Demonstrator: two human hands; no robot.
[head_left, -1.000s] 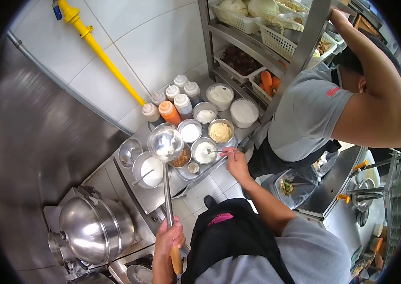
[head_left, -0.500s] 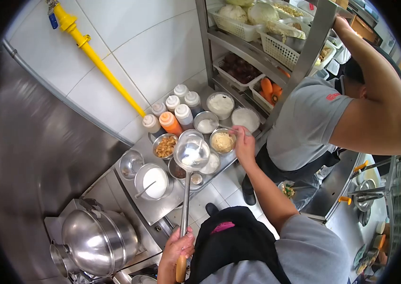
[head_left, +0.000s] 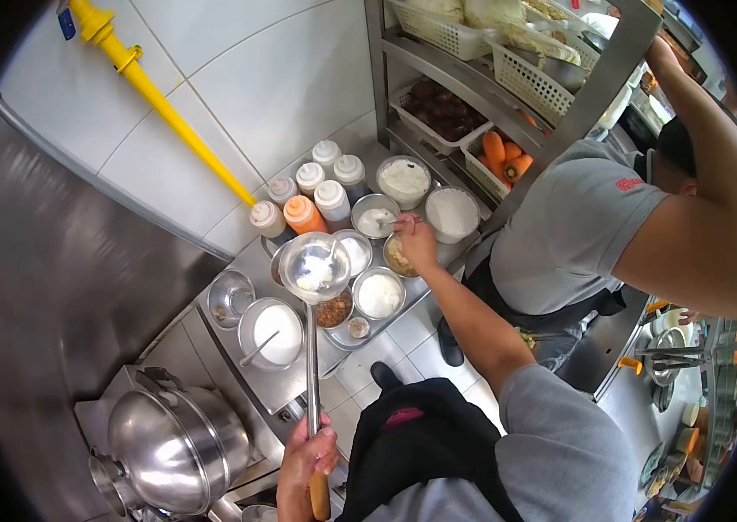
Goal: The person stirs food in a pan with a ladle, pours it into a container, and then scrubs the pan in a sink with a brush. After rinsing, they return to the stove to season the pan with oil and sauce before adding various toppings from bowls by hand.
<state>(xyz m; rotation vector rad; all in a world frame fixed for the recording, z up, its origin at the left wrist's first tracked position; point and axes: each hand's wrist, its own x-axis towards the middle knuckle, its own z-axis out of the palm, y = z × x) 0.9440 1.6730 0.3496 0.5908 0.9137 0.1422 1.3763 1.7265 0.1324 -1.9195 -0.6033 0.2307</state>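
The right hand (head_left: 417, 240) has moved from the yellow-powder bowl (head_left: 396, 257) to spoon from the white-powder bowl (head_left: 375, 217) on the counter (head_left: 286, 387), while the left hand (head_left: 306, 457) stays clamped on the ladle (head_left: 314, 268) hovering over the seasonings.

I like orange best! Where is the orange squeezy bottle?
In the head view, the orange squeeze bottle stands left of centre among the white-capped bottles by the tiled wall, just behind the ladle that the left hand holds.
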